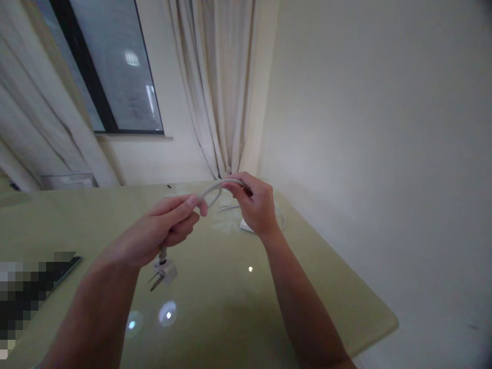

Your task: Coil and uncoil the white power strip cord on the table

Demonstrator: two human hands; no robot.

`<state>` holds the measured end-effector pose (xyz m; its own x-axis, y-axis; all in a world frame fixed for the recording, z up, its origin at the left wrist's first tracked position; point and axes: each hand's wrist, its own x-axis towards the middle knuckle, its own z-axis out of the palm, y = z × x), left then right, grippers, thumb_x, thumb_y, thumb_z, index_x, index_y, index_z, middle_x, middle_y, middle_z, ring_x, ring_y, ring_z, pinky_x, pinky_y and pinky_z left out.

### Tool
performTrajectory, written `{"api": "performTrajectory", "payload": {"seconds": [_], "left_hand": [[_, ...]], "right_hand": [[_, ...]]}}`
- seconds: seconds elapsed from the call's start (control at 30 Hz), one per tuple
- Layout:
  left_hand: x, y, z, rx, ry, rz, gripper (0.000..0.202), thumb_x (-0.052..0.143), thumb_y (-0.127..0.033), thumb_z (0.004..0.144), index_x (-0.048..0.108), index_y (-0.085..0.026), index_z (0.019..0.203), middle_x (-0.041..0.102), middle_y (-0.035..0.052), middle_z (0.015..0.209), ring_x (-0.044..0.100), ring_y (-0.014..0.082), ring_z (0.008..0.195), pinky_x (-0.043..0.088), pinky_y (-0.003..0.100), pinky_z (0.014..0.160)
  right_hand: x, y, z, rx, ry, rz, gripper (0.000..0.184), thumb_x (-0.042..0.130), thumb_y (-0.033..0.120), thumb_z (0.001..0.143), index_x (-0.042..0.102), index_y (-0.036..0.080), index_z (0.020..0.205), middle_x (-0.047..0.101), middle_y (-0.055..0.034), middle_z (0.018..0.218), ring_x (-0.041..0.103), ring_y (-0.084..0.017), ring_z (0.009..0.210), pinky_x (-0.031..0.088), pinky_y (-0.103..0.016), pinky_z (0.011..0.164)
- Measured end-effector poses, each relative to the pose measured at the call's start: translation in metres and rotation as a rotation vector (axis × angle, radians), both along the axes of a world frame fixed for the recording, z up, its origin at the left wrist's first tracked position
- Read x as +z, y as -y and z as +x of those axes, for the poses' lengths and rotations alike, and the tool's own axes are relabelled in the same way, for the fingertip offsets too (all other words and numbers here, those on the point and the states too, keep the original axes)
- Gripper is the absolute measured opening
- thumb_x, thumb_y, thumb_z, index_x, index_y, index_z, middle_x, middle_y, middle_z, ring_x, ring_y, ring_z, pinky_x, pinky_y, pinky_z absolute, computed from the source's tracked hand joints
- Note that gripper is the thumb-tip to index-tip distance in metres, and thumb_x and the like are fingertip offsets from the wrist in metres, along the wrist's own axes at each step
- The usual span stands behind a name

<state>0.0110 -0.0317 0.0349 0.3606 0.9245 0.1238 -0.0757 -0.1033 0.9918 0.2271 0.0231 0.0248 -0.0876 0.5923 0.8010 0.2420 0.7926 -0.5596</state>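
A white power cord (217, 184) runs in a loop between my two hands, above the table. My left hand (175, 220) is closed round the cord, and the white plug (166, 270) with its metal prongs dangles beneath it. The thumb and fingers of my right hand (255, 202) pinch the cord farther along. Behind my right hand, a white block-shaped piece (246, 225) lies on the table, mostly hidden, with more cord curving around it.
The pale green glossy tabletop (207, 307) reflects ceiling lights. At the left edge lies a dark flat object (73, 264), partly blurred out. A plain wall (365, 154) borders the right side; curtains (219, 77) and a window (115, 66) are at the back.
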Motion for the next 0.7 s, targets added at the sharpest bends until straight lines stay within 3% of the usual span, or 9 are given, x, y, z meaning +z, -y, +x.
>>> {"api": "performTrajectory", "payload": {"seconds": [0.13, 0.27, 0.33, 0.43, 0.5, 0.57, 0.63, 0.7], "left_hand": [[0.01, 0.006, -0.011, -0.091, 0.342, -0.027, 0.031, 0.072, -0.043, 0.098, 0.058, -0.021, 0.082, 0.016, -0.0121, 0.058, 0.003, 0.0054, 0.044, 0.015, 0.016, 0.034], [0.018, 0.008, -0.018, -0.069, 0.672, -0.014, 0.026, 0.063, -0.029, 0.105, 0.054, -0.022, 0.082, 0.012, -0.0134, 0.054, -0.001, 0.0066, 0.04, 0.014, 0.02, 0.03], [0.022, 0.011, -0.02, -0.054, 0.889, 0.02, 0.025, 0.054, -0.029, 0.11, 0.053, -0.023, 0.086, 0.016, -0.0141, 0.049, 0.004, 0.006, 0.034, 0.014, 0.019, 0.028], [0.031, 0.018, -0.024, 0.035, 1.122, 0.074, 0.027, 0.045, -0.036, 0.114, 0.054, -0.024, 0.091, 0.031, -0.0128, 0.046, 0.022, 0.0049, 0.031, 0.018, 0.017, 0.028], [0.037, 0.023, -0.026, 0.183, 1.093, 0.055, 0.031, 0.041, -0.038, 0.116, 0.055, -0.025, 0.091, 0.038, -0.011, 0.047, 0.026, 0.0056, 0.033, 0.023, 0.017, 0.03], [0.04, 0.024, -0.026, 0.302, 0.923, 0.031, 0.034, 0.04, -0.037, 0.115, 0.056, -0.025, 0.088, 0.038, -0.0095, 0.048, 0.02, 0.0068, 0.035, 0.023, 0.019, 0.031], [0.039, 0.022, -0.023, 0.343, 0.676, 0.058, 0.031, 0.045, -0.035, 0.113, 0.058, -0.024, 0.087, 0.031, -0.0095, 0.05, 0.012, 0.0072, 0.037, 0.018, 0.02, 0.031], [0.033, 0.018, -0.016, 0.327, 0.435, 0.107, 0.024, 0.056, -0.039, 0.108, 0.061, -0.023, 0.09, 0.025, -0.0101, 0.053, 0.01, 0.0067, 0.04, 0.016, 0.019, 0.034]], "right_hand": [[-0.022, -0.028, -0.006, 0.194, -0.209, -0.132, 0.038, 0.061, 0.056, 0.104, 0.077, 0.022, 0.101, 0.055, 0.0049, 0.065, 0.051, -0.011, 0.059, 0.041, -0.026, 0.061], [-0.042, -0.047, -0.017, 0.396, -0.39, -0.404, 0.042, 0.081, 0.061, 0.087, 0.067, 0.023, 0.1, 0.05, 0.0095, 0.061, 0.04, -0.009, 0.049, 0.032, -0.024, 0.049], [-0.052, -0.053, -0.02, 0.502, -0.38, -0.5, 0.048, 0.087, 0.062, 0.08, 0.064, 0.022, 0.094, 0.051, 0.0095, 0.061, 0.041, -0.009, 0.05, 0.033, -0.023, 0.049], [-0.063, -0.058, -0.022, 0.572, -0.278, -0.571, 0.053, 0.077, 0.072, 0.084, 0.064, 0.021, 0.09, 0.05, 0.0086, 0.059, 0.042, -0.009, 0.051, 0.035, -0.023, 0.051], [-0.063, -0.054, -0.024, 0.459, -0.164, -0.529, 0.055, 0.063, 0.074, 0.094, 0.069, 0.019, 0.093, 0.048, 0.0082, 0.058, 0.041, -0.01, 0.051, 0.034, -0.024, 0.053], [-0.054, -0.044, -0.027, 0.218, 0.015, -0.414, 0.052, 0.053, 0.063, 0.105, 0.075, 0.017, 0.096, 0.051, 0.0058, 0.06, 0.046, -0.011, 0.057, 0.036, -0.024, 0.06], [-0.042, -0.027, -0.032, -0.025, 0.27, -0.309, 0.046, 0.049, 0.05, 0.111, 0.078, 0.017, 0.096, 0.061, 0.001, 0.068, 0.057, -0.013, 0.068, 0.039, -0.025, 0.07], [-0.03, -0.009, -0.038, -0.151, 0.574, -0.283, 0.047, 0.047, 0.047, 0.113, 0.079, 0.019, 0.095, 0.072, -0.0049, 0.079, 0.065, -0.017, 0.076, 0.042, -0.028, 0.073]]}}
